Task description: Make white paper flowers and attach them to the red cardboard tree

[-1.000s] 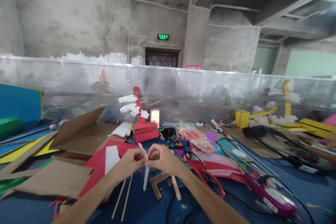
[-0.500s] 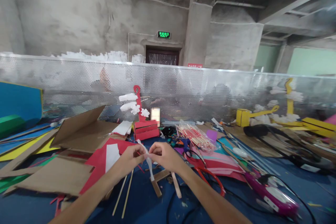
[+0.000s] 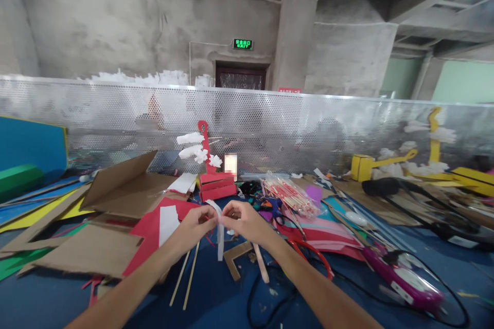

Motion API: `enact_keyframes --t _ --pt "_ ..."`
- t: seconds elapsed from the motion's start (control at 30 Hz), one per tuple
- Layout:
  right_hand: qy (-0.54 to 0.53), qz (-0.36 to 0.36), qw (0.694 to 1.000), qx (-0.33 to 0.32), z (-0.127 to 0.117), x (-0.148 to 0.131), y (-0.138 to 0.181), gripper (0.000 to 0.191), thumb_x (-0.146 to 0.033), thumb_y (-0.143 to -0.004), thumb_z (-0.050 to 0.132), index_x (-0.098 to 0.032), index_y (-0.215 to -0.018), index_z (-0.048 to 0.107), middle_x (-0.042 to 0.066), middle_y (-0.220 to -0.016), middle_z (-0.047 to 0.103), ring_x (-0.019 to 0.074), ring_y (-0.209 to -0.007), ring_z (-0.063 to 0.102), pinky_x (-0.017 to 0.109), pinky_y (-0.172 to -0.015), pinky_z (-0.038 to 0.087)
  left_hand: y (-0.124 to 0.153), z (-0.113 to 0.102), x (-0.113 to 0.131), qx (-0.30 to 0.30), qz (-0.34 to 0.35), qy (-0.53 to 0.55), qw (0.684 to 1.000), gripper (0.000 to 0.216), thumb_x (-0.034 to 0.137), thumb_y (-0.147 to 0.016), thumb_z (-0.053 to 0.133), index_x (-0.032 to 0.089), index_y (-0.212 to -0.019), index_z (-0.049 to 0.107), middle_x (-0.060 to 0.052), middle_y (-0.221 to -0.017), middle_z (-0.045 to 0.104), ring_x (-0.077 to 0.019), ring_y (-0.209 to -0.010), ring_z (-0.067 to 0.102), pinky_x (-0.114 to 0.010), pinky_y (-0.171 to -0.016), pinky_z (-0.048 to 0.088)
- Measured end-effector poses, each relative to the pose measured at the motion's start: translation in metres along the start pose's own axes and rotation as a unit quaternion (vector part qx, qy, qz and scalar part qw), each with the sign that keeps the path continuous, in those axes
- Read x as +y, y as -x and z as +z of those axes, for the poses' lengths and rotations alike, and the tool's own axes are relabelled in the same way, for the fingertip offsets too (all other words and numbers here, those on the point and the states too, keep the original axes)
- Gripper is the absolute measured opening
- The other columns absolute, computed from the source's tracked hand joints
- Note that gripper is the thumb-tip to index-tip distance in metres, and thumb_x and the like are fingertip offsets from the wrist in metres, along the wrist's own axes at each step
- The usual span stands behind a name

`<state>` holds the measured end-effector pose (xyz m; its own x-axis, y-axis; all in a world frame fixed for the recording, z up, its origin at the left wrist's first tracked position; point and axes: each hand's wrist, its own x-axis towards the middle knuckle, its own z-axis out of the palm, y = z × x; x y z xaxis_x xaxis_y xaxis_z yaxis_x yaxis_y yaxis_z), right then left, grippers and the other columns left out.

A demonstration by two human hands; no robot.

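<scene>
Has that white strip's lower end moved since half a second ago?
Yes, leftward: the white strip now ends just left of the brown L-shaped piece, whose corner it overlapped before.

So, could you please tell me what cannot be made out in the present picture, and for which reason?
White strip, pinched part: head view, hidden by the right hand.
Left hand, whether it touches the strip: head view, too small to tell.
Blue board, far end: head view, cut off by the left edge.
Red sign, wording: head view, too small, lower part behind the perforated screen.
</scene>
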<state>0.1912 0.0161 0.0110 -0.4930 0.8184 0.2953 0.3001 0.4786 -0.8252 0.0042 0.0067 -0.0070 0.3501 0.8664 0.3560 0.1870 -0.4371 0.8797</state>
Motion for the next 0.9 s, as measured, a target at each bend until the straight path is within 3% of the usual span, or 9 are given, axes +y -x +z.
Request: enact_keyframes --t 0.13,0.43,0.9 --pt "0.047 -0.037 0.998 0.018 0.001 -0.002 0.002 0.022 -0.035 -0.076 0.066 -0.015 -0.083 0.063 0.003 -0.076 0.065 0.0129 -0.068 0.059 0.021 -0.062 0.047 0.0 -0.001 -0.005 -0.003 0.008 -0.01 1.0 0.024 0.037 -0.08 0.06 0.013 -0.075 0.055 0.002 -0.066 0.049 -0.0103 -0.059 0.045 -0.02 -0.054 0.034" --pt "0.057 -0.036 0.997 0.026 0.002 -0.001 -0.001 0.01 -0.024 -0.077 0.061 -0.015 -0.08 0.063 0.003 -0.073 0.066 0.0132 -0.064 0.059 0.021 -0.058 0.045 0.001 0.001 -0.006 0.013 -0.016 -0.023 1.0 0.024 0.037 -0.082 0.056 0.015 -0.075 0.053 0.002 -0.063 0.053 -0.0122 -0.059 0.05 -0.022 -0.057 0.038" --pt "0.082 -0.046 0.995 0.035 0.003 0.002 0.001 0.01 -0.024 -0.079 0.059 -0.015 -0.082 0.064 0.003 -0.074 0.067 0.0133 -0.065 0.059 0.021 -0.058 0.043 0.005 0.004 0.004 0.011 -0.016 -0.036 0.999 0.029 0.043 -0.081 0.057 0.016 -0.075 0.051 0.004 -0.063 0.05 -0.0116 -0.058 0.047 -0.022 -0.055 0.036"
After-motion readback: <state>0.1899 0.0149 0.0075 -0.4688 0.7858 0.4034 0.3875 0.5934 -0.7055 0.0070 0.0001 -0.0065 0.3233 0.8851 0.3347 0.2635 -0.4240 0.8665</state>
